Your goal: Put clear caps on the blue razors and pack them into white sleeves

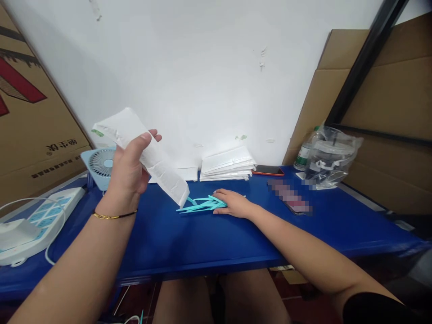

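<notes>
My left hand [130, 164] is raised over the left side of the table, closed around a long white paper-like sleeve [167, 175] with the thumb on top. The sleeve slants down to the right, and a bit of green print shows at its upper end. At its lower end a teal strip touches or overlaps a bundle of thin teal plastic sticks [199, 206]; I cannot tell whether it is inside. My right hand [236, 204] rests low over the table, its fingers and thumb closed on the right end of the bundle, hiding that end.
Behind my hands lies a stack of flat white sleeves [227, 164] against the wall. To its right are an orange-edged phone [269, 170], a blurred phone-like object [292, 197] and a bagged container [332, 157] beside a bottle [303, 155]. A fan [101, 164] and power strip [50, 220] stand left.
</notes>
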Action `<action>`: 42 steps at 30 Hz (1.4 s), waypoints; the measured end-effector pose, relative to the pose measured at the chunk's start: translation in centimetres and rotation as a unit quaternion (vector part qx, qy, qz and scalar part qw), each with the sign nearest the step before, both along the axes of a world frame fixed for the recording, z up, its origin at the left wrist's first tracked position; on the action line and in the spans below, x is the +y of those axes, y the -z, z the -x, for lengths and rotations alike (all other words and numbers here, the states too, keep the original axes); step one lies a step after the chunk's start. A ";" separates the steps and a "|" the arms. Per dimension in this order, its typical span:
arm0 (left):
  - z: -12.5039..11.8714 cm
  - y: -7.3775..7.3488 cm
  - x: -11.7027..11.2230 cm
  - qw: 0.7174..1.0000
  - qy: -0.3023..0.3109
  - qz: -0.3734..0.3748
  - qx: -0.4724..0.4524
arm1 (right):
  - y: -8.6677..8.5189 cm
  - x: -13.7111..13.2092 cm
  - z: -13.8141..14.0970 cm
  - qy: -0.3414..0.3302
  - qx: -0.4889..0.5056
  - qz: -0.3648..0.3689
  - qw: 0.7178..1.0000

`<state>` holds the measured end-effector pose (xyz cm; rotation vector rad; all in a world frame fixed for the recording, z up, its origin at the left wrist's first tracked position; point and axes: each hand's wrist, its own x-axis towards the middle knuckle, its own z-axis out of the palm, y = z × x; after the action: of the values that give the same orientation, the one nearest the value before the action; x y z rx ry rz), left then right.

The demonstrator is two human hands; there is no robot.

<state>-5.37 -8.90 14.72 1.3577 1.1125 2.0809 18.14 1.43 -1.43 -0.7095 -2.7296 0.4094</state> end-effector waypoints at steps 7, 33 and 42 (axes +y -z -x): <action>1.9 -1.1 -0.4 0.972 -0.072 0.020 0.224 | -0.1 -0.3 -0.1 -0.016 0.000 -0.001 1.000; 5.4 12.7 3.4 0.619 0.001 0.285 0.731 | -2.3 2.6 -5.3 0.083 0.070 0.010 0.994; 1.7 12.4 4.7 0.626 -0.019 0.228 0.746 | -2.5 2.0 -5.2 0.004 0.003 0.134 0.991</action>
<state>-7.02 -4.23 2.30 2.6590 1.9259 0.0564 23.32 3.41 1.05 -0.7839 -2.6934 0.7863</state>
